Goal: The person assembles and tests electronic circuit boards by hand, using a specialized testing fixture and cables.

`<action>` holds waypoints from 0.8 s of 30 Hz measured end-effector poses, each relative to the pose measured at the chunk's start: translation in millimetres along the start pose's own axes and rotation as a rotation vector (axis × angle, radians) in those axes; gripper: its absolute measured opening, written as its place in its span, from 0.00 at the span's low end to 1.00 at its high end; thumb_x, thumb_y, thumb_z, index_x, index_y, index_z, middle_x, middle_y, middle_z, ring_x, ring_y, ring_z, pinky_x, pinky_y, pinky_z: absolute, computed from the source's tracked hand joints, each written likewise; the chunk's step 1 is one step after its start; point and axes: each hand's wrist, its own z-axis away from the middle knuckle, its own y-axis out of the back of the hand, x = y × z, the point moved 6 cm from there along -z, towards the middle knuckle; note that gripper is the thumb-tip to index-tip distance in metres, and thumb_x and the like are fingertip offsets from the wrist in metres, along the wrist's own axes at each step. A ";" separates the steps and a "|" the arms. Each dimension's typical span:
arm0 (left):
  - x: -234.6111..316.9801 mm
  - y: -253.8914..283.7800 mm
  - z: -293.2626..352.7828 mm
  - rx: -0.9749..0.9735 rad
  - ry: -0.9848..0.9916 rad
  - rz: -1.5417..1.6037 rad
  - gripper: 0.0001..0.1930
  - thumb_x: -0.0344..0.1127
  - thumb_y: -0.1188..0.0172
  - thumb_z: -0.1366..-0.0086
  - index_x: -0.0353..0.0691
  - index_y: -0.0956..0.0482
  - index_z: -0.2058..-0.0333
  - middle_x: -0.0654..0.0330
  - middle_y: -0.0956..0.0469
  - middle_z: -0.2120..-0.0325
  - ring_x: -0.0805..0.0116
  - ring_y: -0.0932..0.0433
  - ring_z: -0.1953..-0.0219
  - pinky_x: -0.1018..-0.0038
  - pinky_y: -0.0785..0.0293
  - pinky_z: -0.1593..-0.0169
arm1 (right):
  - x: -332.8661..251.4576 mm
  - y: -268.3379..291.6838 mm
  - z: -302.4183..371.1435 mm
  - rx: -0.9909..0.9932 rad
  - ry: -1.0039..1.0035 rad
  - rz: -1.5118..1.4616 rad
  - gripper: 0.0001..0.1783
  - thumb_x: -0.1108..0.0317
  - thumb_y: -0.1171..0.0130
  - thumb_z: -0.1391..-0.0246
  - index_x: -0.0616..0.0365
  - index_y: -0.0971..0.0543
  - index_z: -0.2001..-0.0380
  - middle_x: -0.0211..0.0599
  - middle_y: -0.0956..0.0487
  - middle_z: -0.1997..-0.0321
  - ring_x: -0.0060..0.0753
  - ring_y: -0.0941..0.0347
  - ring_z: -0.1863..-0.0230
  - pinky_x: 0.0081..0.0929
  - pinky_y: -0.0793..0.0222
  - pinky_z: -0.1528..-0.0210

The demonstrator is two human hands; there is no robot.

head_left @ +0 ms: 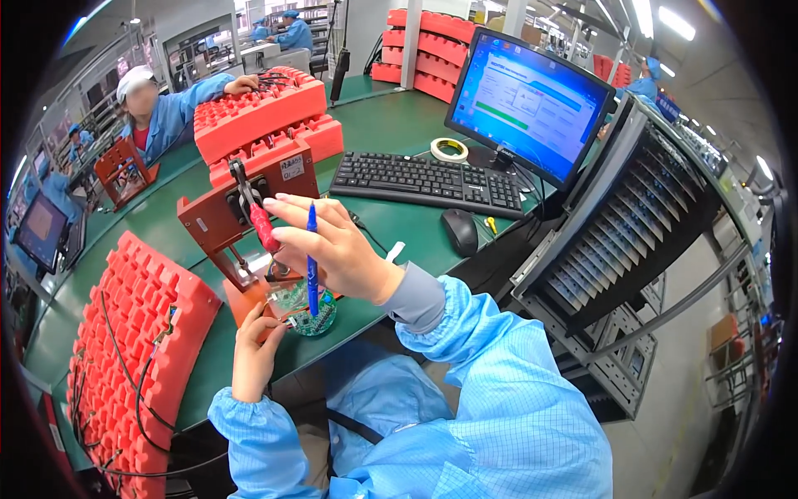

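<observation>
My right hand (332, 245) grips the red lever handle (264, 226) of an orange-red clamp fixture (241, 212) and holds a blue pen (312, 266) upright between its fingers. Under the pen tip lies a round green circuit board (316, 320) on the fixture's base. My left hand (256, 349) pinches the left edge of that board. Both forearms wear light blue sleeves.
A red foam tray (137, 349) with black wired parts lies at the left. Stacked red trays (266, 116) stand behind the fixture. A black keyboard (428, 183), mouse (460, 230), tape roll (449, 150) and monitor (528, 104) are to the right, beside a rack of slots (632, 224). Other workers sit at the far left.
</observation>
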 end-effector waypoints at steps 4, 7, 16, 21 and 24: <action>3.1 1.9 -1.9 -0.014 0.003 -0.043 0.06 0.32 0.38 0.42 0.39 0.21 0.66 0.47 0.33 0.42 0.51 0.34 0.42 0.65 0.38 0.41 | -2.7 -5.9 1.0 -0.050 0.142 0.090 0.23 0.67 0.39 0.50 0.47 0.32 0.50 0.41 0.30 0.40 0.43 0.33 0.41 0.38 0.38 0.46; 6.8 0.3 -5.3 -0.041 -0.007 -0.033 0.06 0.32 0.38 0.42 0.38 0.21 0.66 0.47 0.34 0.42 0.52 0.34 0.41 0.66 0.39 0.40 | 1.9 -8.7 -1.3 -0.023 0.266 0.178 0.18 0.68 0.43 0.48 0.46 0.32 0.53 0.40 0.29 0.41 0.40 0.32 0.41 0.35 0.36 0.48; -0.8 -2.8 -4.6 -0.032 -0.072 0.078 0.05 0.28 0.42 0.38 0.32 0.24 0.68 0.46 0.31 0.45 0.62 0.33 0.43 0.74 0.39 0.43 | 18.8 3.6 -111.1 0.284 0.154 -0.115 0.12 0.74 0.44 0.52 0.57 0.26 0.61 0.41 0.23 0.58 0.40 0.28 0.55 0.36 0.35 0.56; -1.0 7.7 -1.6 -0.019 -0.108 0.073 0.06 0.29 0.43 0.37 0.30 0.25 0.68 0.53 0.23 0.56 0.67 0.29 0.47 0.75 0.36 0.47 | 111.5 -38.8 -156.5 0.059 -0.507 -0.235 0.15 0.71 0.39 0.53 0.64 0.25 0.61 0.45 0.22 0.68 0.35 0.24 0.67 0.30 0.29 0.62; 31.9 10.7 1.7 -0.062 -0.058 0.262 0.07 0.30 0.44 0.36 0.30 0.24 0.64 0.53 0.23 0.59 0.67 0.23 0.57 0.75 0.28 0.51 | 134.3 -48.1 -149.8 0.018 -0.616 -0.377 0.13 0.78 0.40 0.56 0.62 0.23 0.63 0.44 0.22 0.65 0.30 0.22 0.63 0.28 0.27 0.59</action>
